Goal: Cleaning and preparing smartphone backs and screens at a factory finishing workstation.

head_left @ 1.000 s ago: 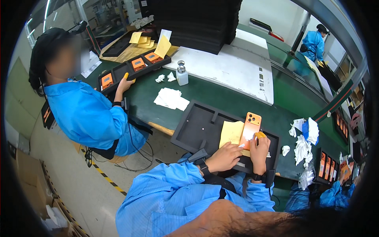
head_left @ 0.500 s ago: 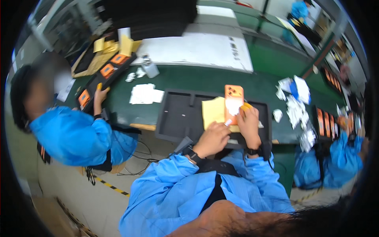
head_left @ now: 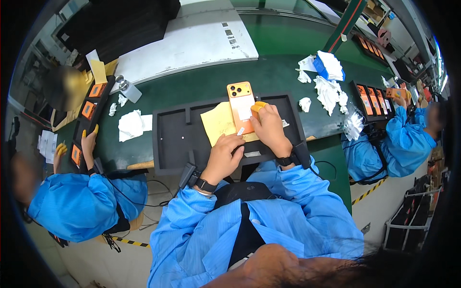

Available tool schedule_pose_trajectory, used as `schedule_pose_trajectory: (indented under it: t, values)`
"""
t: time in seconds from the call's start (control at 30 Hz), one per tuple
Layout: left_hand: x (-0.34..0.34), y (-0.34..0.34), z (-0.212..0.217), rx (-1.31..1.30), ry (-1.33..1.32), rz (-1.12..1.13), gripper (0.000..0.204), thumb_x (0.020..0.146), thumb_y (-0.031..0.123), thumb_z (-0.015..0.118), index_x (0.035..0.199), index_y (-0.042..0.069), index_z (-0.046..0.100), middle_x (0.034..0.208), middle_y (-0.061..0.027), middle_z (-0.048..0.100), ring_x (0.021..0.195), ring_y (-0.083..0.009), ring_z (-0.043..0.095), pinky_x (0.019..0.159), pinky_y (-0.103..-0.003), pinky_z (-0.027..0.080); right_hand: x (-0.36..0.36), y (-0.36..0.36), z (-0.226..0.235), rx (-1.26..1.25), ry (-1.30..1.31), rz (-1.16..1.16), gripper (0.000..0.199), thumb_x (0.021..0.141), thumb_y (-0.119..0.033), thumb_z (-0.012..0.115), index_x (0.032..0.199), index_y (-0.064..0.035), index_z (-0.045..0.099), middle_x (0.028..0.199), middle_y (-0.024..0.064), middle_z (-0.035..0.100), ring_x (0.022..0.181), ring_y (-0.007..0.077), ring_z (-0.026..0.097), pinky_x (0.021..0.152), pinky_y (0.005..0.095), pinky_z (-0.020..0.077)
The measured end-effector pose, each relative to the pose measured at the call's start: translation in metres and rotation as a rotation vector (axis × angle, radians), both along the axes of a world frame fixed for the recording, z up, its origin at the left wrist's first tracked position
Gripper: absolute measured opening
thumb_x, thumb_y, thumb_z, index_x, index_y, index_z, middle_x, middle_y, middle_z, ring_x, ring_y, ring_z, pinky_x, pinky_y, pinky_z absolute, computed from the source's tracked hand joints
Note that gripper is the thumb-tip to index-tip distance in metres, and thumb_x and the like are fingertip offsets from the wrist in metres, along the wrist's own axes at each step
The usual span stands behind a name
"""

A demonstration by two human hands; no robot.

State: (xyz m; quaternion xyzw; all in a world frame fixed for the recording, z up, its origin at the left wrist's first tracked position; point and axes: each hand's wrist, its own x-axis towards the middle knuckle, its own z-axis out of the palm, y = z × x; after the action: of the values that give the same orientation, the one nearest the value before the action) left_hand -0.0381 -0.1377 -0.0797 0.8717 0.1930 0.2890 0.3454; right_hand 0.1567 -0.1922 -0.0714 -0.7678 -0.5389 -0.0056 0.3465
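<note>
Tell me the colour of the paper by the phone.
Yellow. The paper by the phone shows best in the head view.

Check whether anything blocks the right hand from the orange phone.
Nothing visible does: the right hand is at the right edge of the orange phone, wearing yellow finger covers. The yellow paper shows mainly on the phone's left.

We are in a factory workshop: green bench (head_left: 278, 79) at twelve o'clock, blue-coated co-workers (head_left: 77, 204) at eight and three.
</note>
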Motion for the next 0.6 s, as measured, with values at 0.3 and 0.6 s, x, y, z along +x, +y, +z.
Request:
schedule_pose_trajectory:
  t: [0.3, 0.6]
  values:
    - [-0.002, 0.005, 0.003, -0.152, -0.076, -0.036, 0.022, 0.087, 0.004, 0.066, 0.108, 0.000, 0.071, 0.121, -0.0169, 0.070, 0.115, -0.0333, 0.065, 0.104, -0.039, 0.047, -0.004, -0.019, 0.005, -0.021, -0.050, 0.183, 0.040, 0.082, -0.013, 0.071, 0.118, 0.0025, 0.065, 0.132, 0.0247, 0.056, 0.133, 0.0439, 0.045, 0.106, 0.0454, 0.0446]
    - [0.003, 0.005, 0.004, -0.187, 0.012, 0.084, 0.042, 0.085, 0.007, 0.069, 0.127, 0.003, 0.064, 0.141, -0.0217, 0.056, 0.126, -0.0371, 0.057, 0.106, -0.041, 0.046, -0.008, -0.024, 0.007, -0.077, -0.087, 0.211, 0.043, 0.081, -0.012, 0.072, 0.122, 0.0014, 0.065, 0.134, 0.0241, 0.056, 0.137, 0.0446, 0.041, 0.111, 0.0472, 0.0401]
